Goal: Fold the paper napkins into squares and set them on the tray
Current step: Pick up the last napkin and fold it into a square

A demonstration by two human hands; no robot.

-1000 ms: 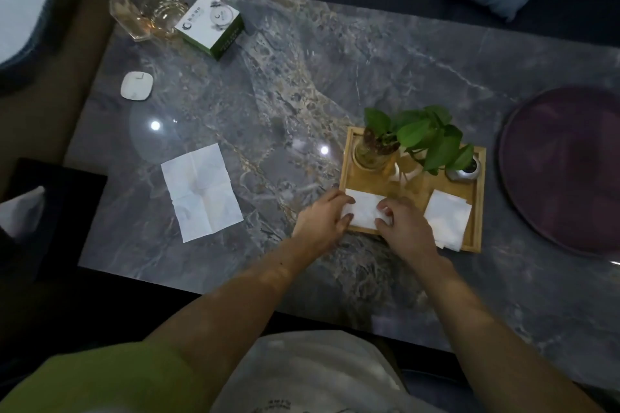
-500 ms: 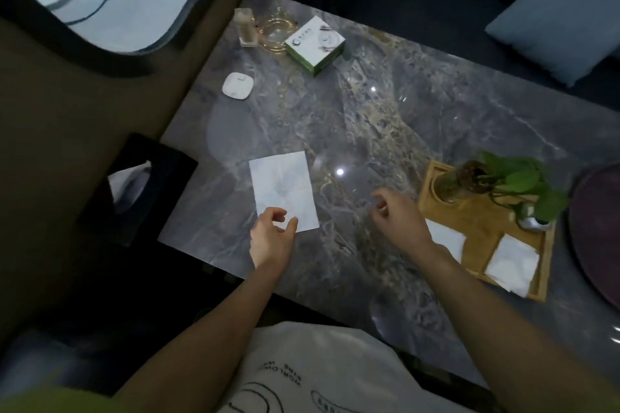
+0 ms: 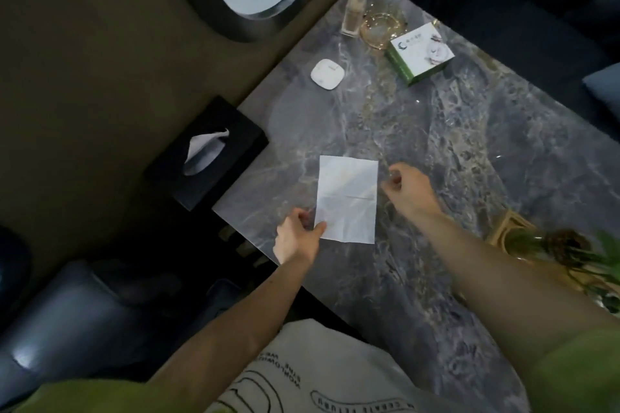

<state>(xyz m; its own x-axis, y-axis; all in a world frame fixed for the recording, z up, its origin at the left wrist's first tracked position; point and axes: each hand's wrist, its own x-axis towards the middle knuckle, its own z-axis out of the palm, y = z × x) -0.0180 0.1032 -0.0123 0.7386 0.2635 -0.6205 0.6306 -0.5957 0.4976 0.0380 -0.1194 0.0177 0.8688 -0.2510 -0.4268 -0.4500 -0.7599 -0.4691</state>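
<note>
Napkin (image 3: 347, 199) white; table (image 3: 469, 151) grey marble, pale veining; tissue box (image 3: 208, 151) black; carton (image 3: 421, 52) white, green sides

Table (image 3: 469, 151): napkin (image 3: 347, 199) flat near the front-left corner, between both hands; left hand (image 3: 298, 238) touching its near-left corner, right hand (image 3: 407, 191) just beside its right edge. Tissue box (image 3: 209, 152) off the table's left edge (on the floor). Far corner: bottle (image 3: 352, 15), glass dish (image 3: 382, 25), carton (image 3: 421, 52), small pad (image 3: 327, 74) left of the carton. Tray (image 3: 503, 228) with plant (image 3: 570, 251) at right.
</note>
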